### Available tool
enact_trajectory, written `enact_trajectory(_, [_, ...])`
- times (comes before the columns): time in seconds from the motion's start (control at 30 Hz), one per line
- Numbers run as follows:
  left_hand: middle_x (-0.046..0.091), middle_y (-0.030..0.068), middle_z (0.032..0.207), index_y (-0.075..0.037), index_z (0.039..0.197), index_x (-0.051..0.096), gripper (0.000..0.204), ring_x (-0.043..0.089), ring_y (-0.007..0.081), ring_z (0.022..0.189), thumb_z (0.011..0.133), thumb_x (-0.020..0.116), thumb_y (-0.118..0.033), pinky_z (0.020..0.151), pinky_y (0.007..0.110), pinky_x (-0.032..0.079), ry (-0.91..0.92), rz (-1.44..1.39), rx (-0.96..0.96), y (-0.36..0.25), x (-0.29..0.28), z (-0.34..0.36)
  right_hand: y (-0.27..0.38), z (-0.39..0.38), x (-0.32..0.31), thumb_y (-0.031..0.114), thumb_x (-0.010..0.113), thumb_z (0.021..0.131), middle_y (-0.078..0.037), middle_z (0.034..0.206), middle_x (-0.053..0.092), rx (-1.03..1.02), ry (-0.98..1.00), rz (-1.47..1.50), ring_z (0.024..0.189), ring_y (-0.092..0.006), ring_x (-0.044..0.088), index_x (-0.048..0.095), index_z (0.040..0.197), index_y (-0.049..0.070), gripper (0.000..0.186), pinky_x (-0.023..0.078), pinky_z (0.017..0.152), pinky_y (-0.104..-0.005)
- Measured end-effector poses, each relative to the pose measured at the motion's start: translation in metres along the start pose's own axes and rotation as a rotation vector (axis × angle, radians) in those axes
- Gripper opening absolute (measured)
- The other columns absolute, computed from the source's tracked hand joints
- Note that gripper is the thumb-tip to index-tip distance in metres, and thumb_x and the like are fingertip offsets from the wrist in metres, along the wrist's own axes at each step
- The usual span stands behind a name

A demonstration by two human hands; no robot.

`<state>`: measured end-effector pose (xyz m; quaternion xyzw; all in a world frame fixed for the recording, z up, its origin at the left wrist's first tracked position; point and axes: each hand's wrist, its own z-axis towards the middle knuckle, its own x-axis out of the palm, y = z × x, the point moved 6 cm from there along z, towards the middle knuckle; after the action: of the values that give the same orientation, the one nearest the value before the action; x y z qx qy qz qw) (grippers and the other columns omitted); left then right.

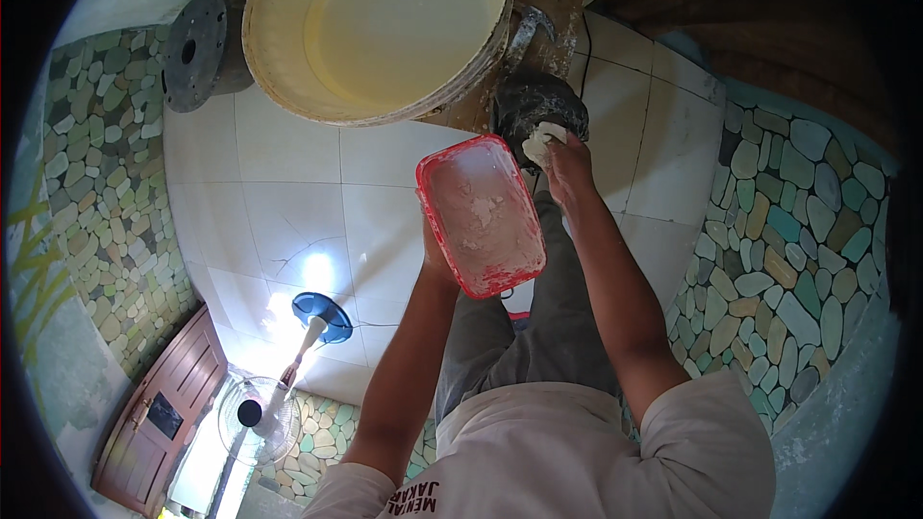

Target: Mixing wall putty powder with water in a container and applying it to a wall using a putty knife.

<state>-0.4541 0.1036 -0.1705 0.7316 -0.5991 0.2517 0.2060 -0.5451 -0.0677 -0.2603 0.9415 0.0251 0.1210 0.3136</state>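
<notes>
Lengthwise, the red tub points away, angled slightly left.

Left hand: mostly hidden | right hand: curled | forearms: extended forward

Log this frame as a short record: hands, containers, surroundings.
Left hand: holds red-rimmed tub
Tub contents: pale paste
Right hand: holds pale lump, material unclear
Near right hand: dark container
Large container: cream bucket, beyond the tub
Floor: pale tiles
Lower left: standing fan
Sides: stone cladding
</notes>
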Motion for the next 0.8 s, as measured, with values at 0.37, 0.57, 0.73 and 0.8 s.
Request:
enact_trajectory(0.37, [0.055,0.0096,0.131,-0.013,0.139,0.044,0.073,0.057,0.0281,0.114,0.090,0.043,-0.067,0.094,0.046,0.050,0.235,-0.075,-0.022,0.004,0.008,0.011,0.002,0.000,0.000,-0.002,0.050,0.092,-0.012,0.109,0.065,0.015,0.025,0.003,0.096,-0.0248,0.066,0.059,0.119,0.001,0.028,0.055,0.086,-0.0364])
enact_trajectory(0.57, [0.051,0.0098,0.136,-0.014,0.144,0.037,0.083,0.054,0.0291,0.119,0.087,0.038,-0.074,0.098,0.049,0.047,0.214,0.147,0.038,0.000,0.014,0.015,0.016,-0.010,0.000,-0.002,0.049,0.092,-0.012,0.109,0.065,0.003,0.041,-0.052,0.097,-0.0245,0.066,0.059,0.119,0.001,0.029,0.055,0.086,-0.0357])
enact_trajectory(0.73, [0.053,0.0103,0.133,-0.014,0.141,0.041,0.076,0.056,0.0288,0.117,0.089,0.040,-0.070,0.097,0.049,0.048,0.375,-0.031,-0.068,0.008,0.024,0.028,0.047,-0.026,0.005,-0.003,0.048,0.092,-0.013,0.109,0.065,-0.052,0.113,-0.061,0.097,-0.0245,0.066,0.057,0.119,0.000,0.029,0.055,0.085,-0.0359])
enact_trajectory(0.8, [0.052,0.0112,0.136,-0.015,0.143,0.039,0.083,0.054,0.0304,0.120,0.086,0.035,-0.076,0.101,0.052,0.044,0.367,0.020,-0.100,0.016,0.025,0.039,0.067,-0.034,0.007,-0.003,0.047,0.092,-0.014,0.108,0.065,-0.095,0.102,-0.108,0.097,-0.0249,0.066,0.056,0.120,0.000,0.030,0.055,0.085,-0.0365])
